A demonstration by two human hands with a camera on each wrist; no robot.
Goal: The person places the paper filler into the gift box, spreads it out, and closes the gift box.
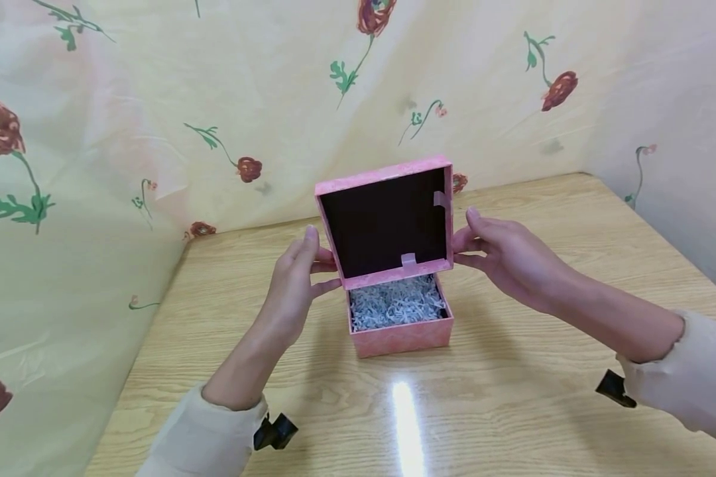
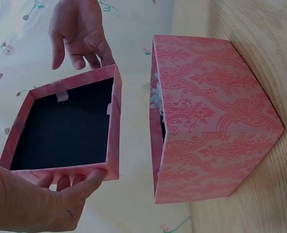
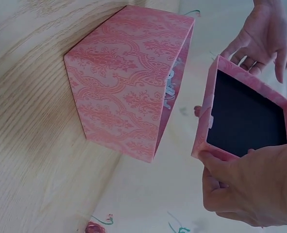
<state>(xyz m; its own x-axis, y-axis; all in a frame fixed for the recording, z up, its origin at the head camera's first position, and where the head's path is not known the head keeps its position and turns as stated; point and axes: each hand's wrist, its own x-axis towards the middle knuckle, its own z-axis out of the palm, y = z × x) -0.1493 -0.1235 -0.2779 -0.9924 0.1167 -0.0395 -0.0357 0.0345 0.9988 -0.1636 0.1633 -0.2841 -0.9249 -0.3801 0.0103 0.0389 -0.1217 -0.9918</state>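
Note:
A pink patterned box lid [image 1: 388, 222] with a black inside is held tilted above and behind its box. My left hand [image 1: 295, 285] holds the lid's left side with its fingers, its thumb pointing up. Opposite it, my right hand [image 1: 513, 262] holds the right side near the lower corner. Two pale ribbon tabs show inside the lid. Below it stands the pink box base [image 1: 402, 338], filled with white shredded paper [image 1: 396, 305]. In the left wrist view the lid [image 2: 65, 126] is apart from the base [image 2: 216, 121]. The lid's outer face is hidden in the head view.
The box base stands on a light wooden table [image 1: 227, 344]. A cream cloth [image 1: 173, 86] printed with red flowers hangs behind and along the sides. Black straps [image 1: 274, 430] hang at the sleeves, and a bright light reflection lies on the table in front.

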